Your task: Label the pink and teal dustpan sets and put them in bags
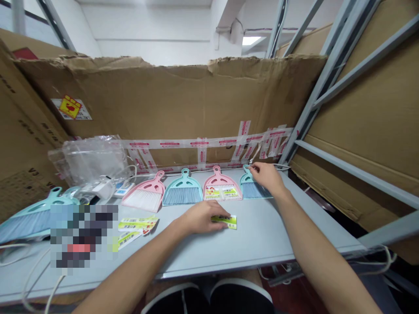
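My left hand (209, 216) lies low over the table with its fingers closed on a green and white label card (232, 222). My right hand (266, 175) reaches to the far side, its fingers closed at the handle of a turquoise dustpan and brush set (252, 188), part of which the hand covers. To the left of that set rests a pink dustpan (218, 179) with a label card (222, 192) across its brush. Another turquoise dustpan set (182, 192) and a pink dustpan set (146, 192) with white bristles continue the row.
Loose label cards (137, 223) lie at left, beside a pixelated patch. More turquoise dustpans (49, 207), clear plastic bags (94, 159) and white cables (28, 283) occupy the left side. A taped cardboard wall (176, 104) stands behind, and a metal rack (356, 174) borders the right.
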